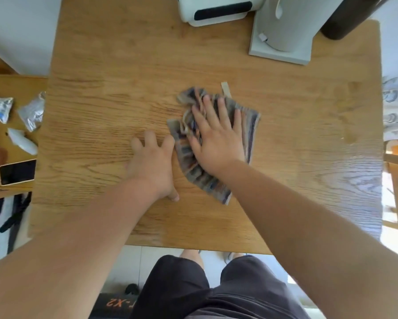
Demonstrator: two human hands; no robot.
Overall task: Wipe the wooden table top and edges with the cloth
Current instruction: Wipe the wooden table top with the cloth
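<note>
A grey, striped cloth (194, 166) lies bunched near the middle of the wooden table (106, 93). My right hand (216, 137) presses flat on the cloth with its fingers spread and straight. My left hand (152, 162) rests on the bare wood just left of the cloth, fingers spread, its thumb close to the cloth's lower edge. A small tag sticks out from the cloth's far side.
A white appliance (214, 10) and a white stand with a base (283, 35) sit at the table's far edge, a dark cylinder (347, 17) beside them. A lower surface at left holds a phone (17, 172), foil packets (32, 113) and a white object (23, 141).
</note>
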